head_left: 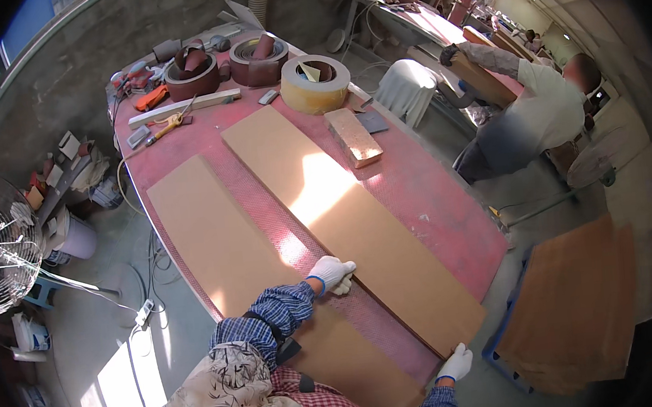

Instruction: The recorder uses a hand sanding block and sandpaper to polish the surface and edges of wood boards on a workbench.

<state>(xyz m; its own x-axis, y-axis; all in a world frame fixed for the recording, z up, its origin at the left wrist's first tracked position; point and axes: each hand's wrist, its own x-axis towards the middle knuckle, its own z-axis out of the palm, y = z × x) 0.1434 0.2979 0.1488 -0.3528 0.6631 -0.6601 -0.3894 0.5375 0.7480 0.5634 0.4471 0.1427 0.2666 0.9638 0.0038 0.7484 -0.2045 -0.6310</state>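
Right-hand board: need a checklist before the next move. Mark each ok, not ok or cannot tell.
1. Left hand at the right-hand board's left edge: ok.
2. Right hand at its near left corner: ok.
3. Firm hold underneath: cannot tell; the fingers' undersides are hidden.
4. Gap to the left-hand board: ok; a strip of red tabletop shows between them.
5. Brick-shaped block clear of the right-hand board: cannot tell; it lies very close to the right edge.
6. Even light for checking the surface: not ok; a bright patch washes out part of it.
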